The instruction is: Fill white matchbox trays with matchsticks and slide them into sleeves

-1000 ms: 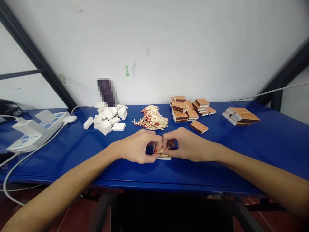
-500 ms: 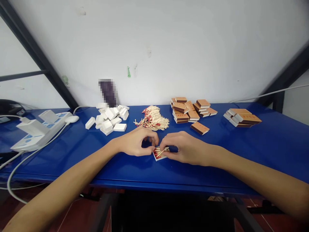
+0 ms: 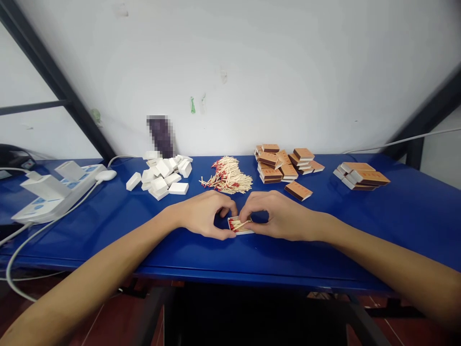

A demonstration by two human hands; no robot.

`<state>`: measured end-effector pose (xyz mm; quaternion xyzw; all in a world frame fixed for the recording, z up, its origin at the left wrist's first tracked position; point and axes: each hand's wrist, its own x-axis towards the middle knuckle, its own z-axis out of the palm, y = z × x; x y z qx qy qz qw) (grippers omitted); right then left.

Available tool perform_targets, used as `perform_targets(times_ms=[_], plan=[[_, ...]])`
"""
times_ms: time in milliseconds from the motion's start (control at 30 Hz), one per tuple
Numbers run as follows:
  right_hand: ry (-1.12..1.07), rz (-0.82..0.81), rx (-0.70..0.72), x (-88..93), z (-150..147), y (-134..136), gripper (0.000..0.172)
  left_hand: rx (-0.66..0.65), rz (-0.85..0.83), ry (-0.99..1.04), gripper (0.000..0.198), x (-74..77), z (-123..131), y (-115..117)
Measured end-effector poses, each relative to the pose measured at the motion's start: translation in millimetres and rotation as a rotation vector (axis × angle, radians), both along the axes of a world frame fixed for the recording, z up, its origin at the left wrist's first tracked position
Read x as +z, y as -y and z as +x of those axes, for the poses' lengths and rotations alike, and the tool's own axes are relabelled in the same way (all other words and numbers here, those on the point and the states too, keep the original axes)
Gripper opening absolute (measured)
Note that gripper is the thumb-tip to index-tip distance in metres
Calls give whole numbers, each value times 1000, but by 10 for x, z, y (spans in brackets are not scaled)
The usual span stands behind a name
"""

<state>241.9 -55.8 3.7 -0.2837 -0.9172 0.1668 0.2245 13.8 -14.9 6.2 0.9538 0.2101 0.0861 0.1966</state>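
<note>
A small white matchbox tray (image 3: 240,226) filled with red-tipped matches lies on the blue table (image 3: 108,230) near its front edge. My left hand (image 3: 203,215) curls round the tray's left end, thumb and fingers pinching it. My right hand (image 3: 277,215) grips the tray's right end, its fingertips pressing on the matches. Behind my hands lies a loose pile of matches (image 3: 226,176).
A heap of empty white trays (image 3: 162,176) sits at the back left. Brown matchbox sleeves (image 3: 284,166) are stacked at the back right, with more boxes (image 3: 360,174) further right. A white power strip (image 3: 50,190) with cables occupies the far left.
My hands have lowered the matches into the tray, turned the tray a little on the table, and closed in on both of its ends.
</note>
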Motion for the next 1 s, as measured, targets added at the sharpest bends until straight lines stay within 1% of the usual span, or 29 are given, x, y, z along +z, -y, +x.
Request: perform_targets(times_ms=[133, 233, 300, 400, 467, 600, 800, 1000], plan=[[-8, 25, 26, -42, 17, -39, 6, -5, 13, 3, 29, 3, -31, -30], [-28, 62, 41, -52, 31, -54, 11, -11, 18, 18, 28, -13, -47, -58], [5, 94, 15, -41, 48, -59, 14, -7, 22, 21, 29, -21, -52, -70], [115, 148, -63, -12, 84, -71, 16, 9, 29, 18, 30, -24, -56, -77], [182, 164, -89, -2, 105, -84, 17, 6, 35, 9, 31, -22, -55, -78], [218, 146, -74, -21, 106, -104, 21, 2, 49, -4, 31, -20, -48, -78], [192, 146, -51, -64, 54, -93, 13, 20, 88, -15, 33, -17, -46, -62], [146, 100, -17, -69, 45, -78, 15, 23, 117, -17, 32, -24, -46, -60]])
